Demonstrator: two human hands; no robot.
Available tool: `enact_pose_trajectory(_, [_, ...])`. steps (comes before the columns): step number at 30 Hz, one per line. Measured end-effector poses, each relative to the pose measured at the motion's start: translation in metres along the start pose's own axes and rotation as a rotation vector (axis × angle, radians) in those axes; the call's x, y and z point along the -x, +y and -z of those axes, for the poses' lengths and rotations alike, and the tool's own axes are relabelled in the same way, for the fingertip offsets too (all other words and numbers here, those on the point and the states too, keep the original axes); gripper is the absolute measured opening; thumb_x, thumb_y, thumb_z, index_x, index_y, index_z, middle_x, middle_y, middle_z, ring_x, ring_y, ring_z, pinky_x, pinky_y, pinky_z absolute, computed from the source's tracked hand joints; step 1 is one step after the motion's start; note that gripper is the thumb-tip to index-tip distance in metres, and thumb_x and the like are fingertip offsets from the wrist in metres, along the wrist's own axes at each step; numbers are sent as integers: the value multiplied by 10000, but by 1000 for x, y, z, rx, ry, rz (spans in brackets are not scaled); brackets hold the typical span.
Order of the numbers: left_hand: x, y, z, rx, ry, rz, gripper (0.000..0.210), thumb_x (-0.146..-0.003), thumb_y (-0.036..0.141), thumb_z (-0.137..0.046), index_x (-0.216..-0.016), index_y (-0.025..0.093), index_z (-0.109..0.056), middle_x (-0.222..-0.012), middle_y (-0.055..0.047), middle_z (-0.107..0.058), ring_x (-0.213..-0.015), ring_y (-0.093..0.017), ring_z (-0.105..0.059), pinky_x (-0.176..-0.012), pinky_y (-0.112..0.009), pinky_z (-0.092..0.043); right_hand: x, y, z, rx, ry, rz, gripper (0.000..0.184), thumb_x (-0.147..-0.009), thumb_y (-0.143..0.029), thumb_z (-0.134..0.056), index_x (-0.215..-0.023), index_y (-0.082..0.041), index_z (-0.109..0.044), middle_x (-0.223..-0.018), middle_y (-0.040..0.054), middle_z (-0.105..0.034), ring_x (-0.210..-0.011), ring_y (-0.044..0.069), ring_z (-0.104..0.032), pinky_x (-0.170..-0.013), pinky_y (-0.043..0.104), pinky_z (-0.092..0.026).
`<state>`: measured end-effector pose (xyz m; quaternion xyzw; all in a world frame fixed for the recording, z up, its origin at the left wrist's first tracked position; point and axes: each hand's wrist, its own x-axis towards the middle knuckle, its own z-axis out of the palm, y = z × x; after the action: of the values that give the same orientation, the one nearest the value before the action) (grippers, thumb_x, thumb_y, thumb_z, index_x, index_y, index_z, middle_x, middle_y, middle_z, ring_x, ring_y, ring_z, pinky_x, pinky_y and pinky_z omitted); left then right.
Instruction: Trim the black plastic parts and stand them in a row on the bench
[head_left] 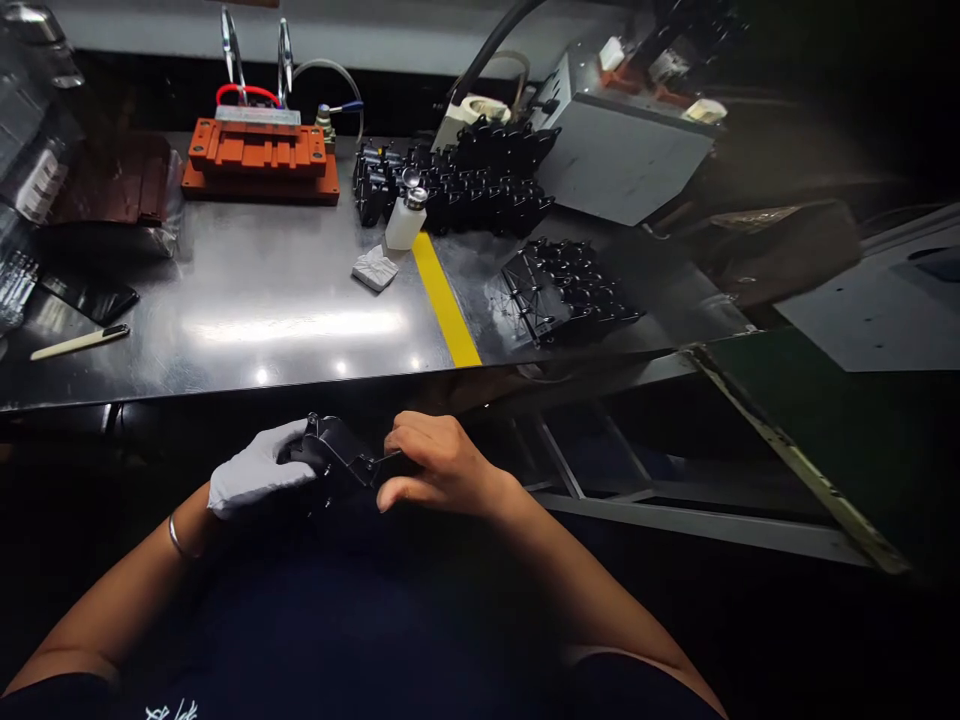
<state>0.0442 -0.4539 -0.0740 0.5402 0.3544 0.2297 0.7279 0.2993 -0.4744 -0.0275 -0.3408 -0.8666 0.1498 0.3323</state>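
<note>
Head view — black plastic part (pixel 335 458) clamped between gloved left hand (pixel 255 470) fingers and bare right hand (pixel 435 463) fingertips, below the bench edge.

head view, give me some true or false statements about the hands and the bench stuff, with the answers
1. The left hand wears a white glove. True.
2. The right hand is gloved too. False: it is bare.
3. Both hands hold a black plastic part below the bench edge. True.
4. The white bottle lies on its side. False: it stands upright, beside the yellow stripe.
5. The orange fixture sits at the back of the bench. True.
</note>
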Motion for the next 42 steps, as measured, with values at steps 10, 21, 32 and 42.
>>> enact_pose_trajectory(10, [-8,0,-5,76,-72,39,564,-707,452,-726,-1165,140,-623,-1030,-89,-668,-934,-241,-596,-821,-339,-477,-9,0,-2,146,-53,52,562,-887,-641,-395,-607,-169,-515,-580,-3,-449,-534,100,-388,-491,253,-242])
enact_pose_trajectory(21, [-8,-2,-7,59,-63,30,534,-735,444,-695,-1170,143,-621,-1011,-90,-679,-912,-235,-618,-759,-321,-504,0,4,-4,-11,-198,-88,585,-903,-627,-400,-527,-180,-429,-515,-21,-415,-474,81,-354,-471,254,-210])
enact_pose_trajectory(32, [1,28,2,-486,188,-165,533,-708,323,-757,-1216,254,-612,-1055,-55,-687,-953,-232,-652,-891,-379,-517,6,7,-37,-563,-137,-616,492,-737,-612,-633,-571,-164,-513,-512,-51,-393,-482,70,-340,-449,218,-265])
enact_pose_trajectory(42, [16,-4,-47,787,515,201,388,-770,302,-718,-1112,150,-612,-1151,-109,-658,-1081,-256,-630,-912,-400,-541,33,-9,-95,-760,232,-857,524,-716,-677,-625,-668,-157,-581,-567,-21,-454,-521,93,-380,-477,237,-336])
